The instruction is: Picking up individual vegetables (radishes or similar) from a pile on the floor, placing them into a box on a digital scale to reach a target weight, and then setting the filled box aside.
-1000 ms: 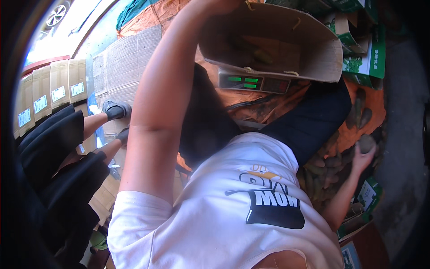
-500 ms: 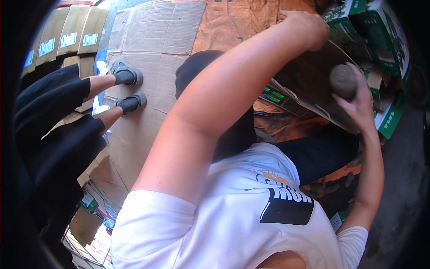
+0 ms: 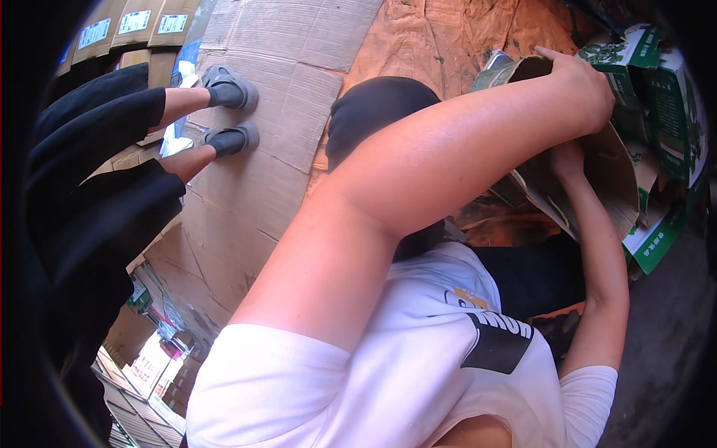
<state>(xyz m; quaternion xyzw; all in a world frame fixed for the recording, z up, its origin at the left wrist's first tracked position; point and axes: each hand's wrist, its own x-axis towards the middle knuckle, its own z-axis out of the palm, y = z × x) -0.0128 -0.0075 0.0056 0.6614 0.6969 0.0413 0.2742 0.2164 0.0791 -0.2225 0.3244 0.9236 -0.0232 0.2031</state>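
Now reaching deeper inside the cardboard box (image 3: 619, 166) with right hand (image 3: 568, 158); keeping left hand (image 3: 586, 88) by its edge; cannot tell what grip in either.

In front of me the floor (image 3: 665, 328) is spread with a creased orange tarpaulin (image 3: 411, 45), marked with dark smudges. To my left lies a flattened cardboard sheet (image 3: 276, 89), brown and seamed, its edge meeting the orange; another person's two grey clogs (image 3: 244, 137) rest on it. Toward my right an open cardboard carton (image 3: 618, 175) sits tilted, what is directly under it hidden from me. Green-and-white cartons (image 3: 676, 112) crowd beside it, where grey floor shows.
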